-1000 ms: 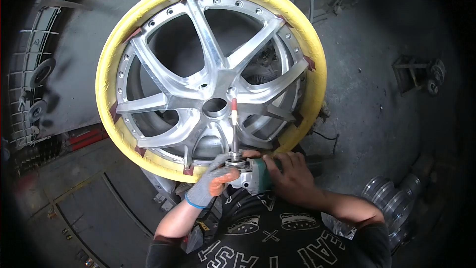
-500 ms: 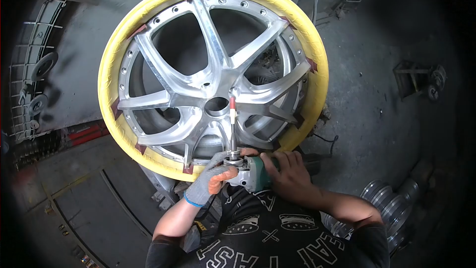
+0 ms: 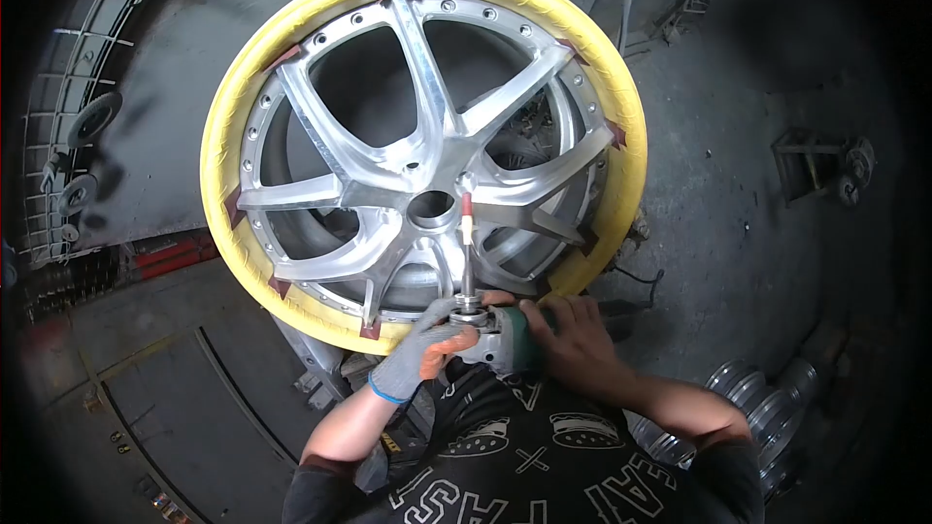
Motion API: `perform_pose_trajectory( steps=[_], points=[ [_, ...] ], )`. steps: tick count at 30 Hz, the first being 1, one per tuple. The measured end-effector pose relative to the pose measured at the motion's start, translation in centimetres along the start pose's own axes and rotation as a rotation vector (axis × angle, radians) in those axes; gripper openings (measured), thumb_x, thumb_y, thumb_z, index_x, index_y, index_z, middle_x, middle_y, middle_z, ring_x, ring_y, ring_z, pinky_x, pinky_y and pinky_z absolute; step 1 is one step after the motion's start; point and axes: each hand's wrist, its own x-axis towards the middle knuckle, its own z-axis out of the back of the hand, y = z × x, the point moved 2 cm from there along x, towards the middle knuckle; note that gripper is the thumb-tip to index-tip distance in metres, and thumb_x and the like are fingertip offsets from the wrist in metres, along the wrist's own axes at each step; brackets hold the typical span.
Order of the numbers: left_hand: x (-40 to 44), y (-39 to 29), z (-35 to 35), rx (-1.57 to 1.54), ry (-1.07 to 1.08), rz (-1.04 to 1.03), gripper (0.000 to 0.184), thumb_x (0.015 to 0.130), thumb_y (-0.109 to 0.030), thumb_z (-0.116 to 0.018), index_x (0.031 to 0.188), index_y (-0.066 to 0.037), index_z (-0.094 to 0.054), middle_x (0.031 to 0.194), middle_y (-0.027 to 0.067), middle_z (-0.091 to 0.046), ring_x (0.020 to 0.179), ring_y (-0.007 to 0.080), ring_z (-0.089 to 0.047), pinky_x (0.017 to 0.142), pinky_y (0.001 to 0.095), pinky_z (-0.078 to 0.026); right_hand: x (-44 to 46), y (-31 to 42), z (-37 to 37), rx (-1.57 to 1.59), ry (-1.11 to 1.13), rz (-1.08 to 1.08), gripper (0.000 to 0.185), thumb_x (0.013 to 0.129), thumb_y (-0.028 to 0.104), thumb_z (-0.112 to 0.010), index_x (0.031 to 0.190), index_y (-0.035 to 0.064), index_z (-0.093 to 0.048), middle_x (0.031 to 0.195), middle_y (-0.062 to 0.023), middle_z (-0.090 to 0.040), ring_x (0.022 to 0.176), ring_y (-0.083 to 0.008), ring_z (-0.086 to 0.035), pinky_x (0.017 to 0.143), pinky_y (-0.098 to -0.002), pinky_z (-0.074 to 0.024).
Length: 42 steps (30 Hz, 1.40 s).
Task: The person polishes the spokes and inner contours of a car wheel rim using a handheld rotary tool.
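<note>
A bare-metal alloy wheel [image 3: 442, 150] with split spokes faces me, its outer lip wrapped in yellow masking tape [image 3: 626, 189]. My left hand [image 3: 419, 354], in a grey and orange glove, is closed around the head of a green and silver angle grinder [image 3: 497, 344]. Fingers of my bare right hand [image 3: 582, 344] curl over the grinder's body. From the grinder's head a thin metal shaft with a red tip [image 3: 467, 206] points away from me, over the wheel near its centre hole. Whether the tip touches the metal I cannot tell.
Stacked shiny wheel rims [image 3: 762, 403] stand on the floor at lower right. A small metal stand with casters [image 3: 825, 160] is farther right. Along the left runs a wire rack [image 3: 73, 116]. A dark cable [image 3: 641, 281] lies beside the wheel.
The wheel, my hands and the grinder appear slightly farther right in view, partly from a small camera shift. My grip on the grinder stays the same.
</note>
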Motion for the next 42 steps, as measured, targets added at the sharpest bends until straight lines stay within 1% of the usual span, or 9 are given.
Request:
perform_pose_trajectory(
  steps=[5, 8, 10, 13, 15, 22, 24, 29, 42],
  points=[
    [-0.9, -0.7, -0.5, 0.306, -0.095, -0.101, 0.060, 0.088, -0.019, -0.068, 0.138, 0.007, -0.048, 0.093, 0.0007, -0.061, 0.087, 0.0072, -0.059, 0.081, 0.0198, -0.046, 0.1, 0.1, -0.7, -0.063, -0.078, 0.050, 0.065, 0.080, 0.014, -0.063, 0.142, 0.0066, -0.045, 0.115, -0.0183, -0.053, 0.106, -0.0359, -0.053, 0.090, -0.0502, -0.0435],
    [0.2, -1.0, -4.0, 0.556, -0.060, -0.254, 0.045, 0.105, -0.021, -0.040, 0.139, 0.007, -0.045, 0.059, -0.0052, -0.044, 0.048, 0.0001, -0.038, 0.049, 0.0156, -0.026, -0.3, 0.1, 1.4, -0.007, -0.084, 0.045, 0.064, 0.080, 0.014, -0.065, 0.140, 0.0046, -0.046, 0.114, -0.0178, -0.053, 0.104, -0.0351, -0.054, 0.091, -0.0493, -0.0436],
    [0.4, -0.8, -5.3, 0.135, -0.007, -0.005, 0.044, 0.103, -0.017, -0.044, 0.141, 0.006, -0.045, 0.059, -0.0059, -0.044, 0.051, -0.0003, -0.040, 0.052, 0.0151, -0.027, -1.2, -0.3, 2.7, 0.023, -0.095, 0.034, 0.065, 0.079, 0.016, -0.067, 0.139, 0.0034, -0.047, 0.115, -0.0179, -0.054, 0.103, -0.0348, -0.055, 0.090, -0.0491, -0.0440],
    [1.6, 0.4, -8.3, -0.046, -0.101, 0.016, 0.042, 0.100, -0.009, -0.048, 0.140, 0.006, -0.047, 0.070, -0.0021, -0.054, 0.057, 0.0010, -0.047, 0.056, 0.0150, -0.035, -1.8, -0.8, 5.3, 0.064, -0.165, 0.006, 0.067, 0.077, 0.018, -0.070, 0.137, 0.0009, -0.047, 0.115, -0.0181, -0.055, 0.102, -0.0346, -0.057, 0.089, -0.0490, -0.0446],
    [2.2, 0.1, -11.5, 0.345, -0.137, -0.034, 0.045, 0.097, -0.009, -0.052, 0.140, 0.004, -0.045, 0.122, 0.0109, -0.062, 0.108, 0.0111, -0.062, 0.090, 0.0257, -0.053, -2.3, -1.8, 7.0, 0.069, -0.224, -0.013, 0.068, 0.076, 0.020, -0.071, 0.137, -0.0004, -0.047, 0.115, -0.0182, -0.056, 0.101, -0.0346, -0.058, 0.087, -0.0492, -0.0449],
    [7.4, 2.4, -14.3, 0.153, -0.171, 0.090, 0.051, 0.094, -0.003, -0.062, 0.142, 0.000, -0.046, 0.128, 0.0092, -0.061, 0.111, 0.0122, -0.061, 0.093, 0.0265, -0.051, -2.9, -6.9, 13.2, -0.065, -0.222, 0.028, 0.071, 0.071, 0.030, -0.078, 0.129, -0.0016, -0.052, 0.108, -0.0169, -0.060, 0.094, -0.0348, -0.062, 0.083, -0.0465, -0.0476],
    [9.5, 5.3, -11.4, 0.691, -0.197, -0.177, 0.047, 0.098, -0.024, -0.061, 0.137, 0.001, -0.051, 0.113, 0.0140, -0.066, 0.103, 0.0290, -0.065, 0.089, 0.0382, -0.053, -2.6, -8.4, 14.8, -0.088, -0.210, 0.023, 0.070, 0.069, 0.030, -0.080, 0.126, -0.0006, -0.054, 0.107, -0.0164, -0.060, 0.092, -0.0348, -0.063, 0.081, -0.0454, -0.0490],
    [13.6, 6.1, -13.9, 0.225, -0.117, -0.109, 0.044, 0.099, -0.023, -0.057, 0.135, 0.002, -0.050, 0.115, 0.0154, -0.064, 0.105, 0.0296, -0.064, 0.090, 0.0380, -0.053, -1.1, -11.9, 17.9, -0.006, -0.154, -0.011, 0.058, 0.062, 0.016, -0.082, 0.114, 0.0012, -0.060, 0.103, -0.0172, -0.064, 0.090, -0.0358, -0.065, 0.076, -0.0434, -0.0532],
    [18.1, 7.9, -14.6, 0.045, -0.113, -0.118, 0.037, 0.104, -0.020, -0.047, 0.131, 0.005, -0.047, 0.119, 0.0190, -0.060, 0.109, 0.0309, -0.060, 0.092, 0.0377, -0.052, -0.5, -17.3, 18.8, 0.061, -0.069, 0.003, 0.063, 0.060, 0.017, -0.082, 0.117, 0.0015, -0.060, 0.102, -0.0176, -0.065, 0.092, -0.0381, -0.066, 0.081, -0.0456, -0.0522]
  ],
)
